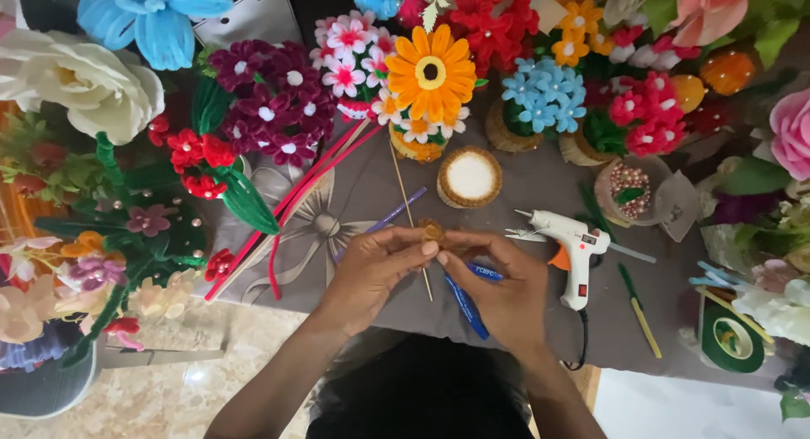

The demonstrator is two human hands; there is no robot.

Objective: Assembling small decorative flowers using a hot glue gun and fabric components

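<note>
My left hand (pixel 371 270) and my right hand (pixel 502 287) meet over the grey cloth (pixel 540 194), fingertips pinched together on a small golden-brown fuzzy piece (pixel 433 231). A thin wooden stick (pixel 412 220) runs under the fingers. A purple pipe cleaner (pixel 392 215) lies just behind my left hand. Blue-handled scissors (pixel 468 300) rest beneath my right hand.
A white glue gun (pixel 574 249) stands right of my hands. Behind them are a small woven pot with white filling (pixel 469 176), an orange pipe-cleaner flower (pixel 430 72) and several other craft flowers. Red pipe cleaners (pixel 291 207) lie at left. Green tape roll (pixel 732 342) is at right.
</note>
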